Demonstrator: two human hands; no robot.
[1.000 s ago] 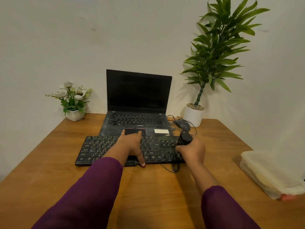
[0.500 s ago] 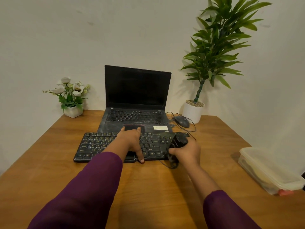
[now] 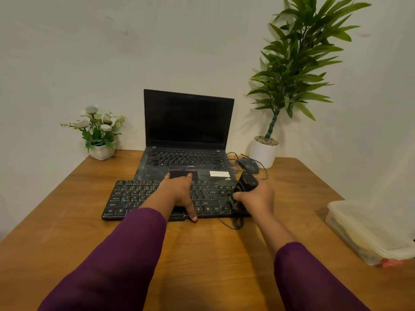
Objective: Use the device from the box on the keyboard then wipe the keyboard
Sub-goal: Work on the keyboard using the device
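Note:
A black, dusty keyboard (image 3: 134,198) lies on the wooden desk in front of the laptop. My left hand (image 3: 179,191) lies flat across its middle keys, fingers stretched out and the thumb reaching the front edge. My right hand (image 3: 256,198) grips a small black device (image 3: 246,184) with a hanging cord, holding it tilted over the keyboard's right end. The clear plastic box (image 3: 368,232) with its lid on sits at the desk's right edge.
An open black laptop (image 3: 188,122) stands behind the keyboard, its palm rest dusty. A black mouse (image 3: 248,164) with cable lies right of it. A tall potted plant (image 3: 265,151) and a small flower pot (image 3: 101,151) stand at the back against the wall.
My right hand with the device has shifted slightly left and back over the keyboard's right end. My left hand stays pressed on the keys. The view has tilted a little.

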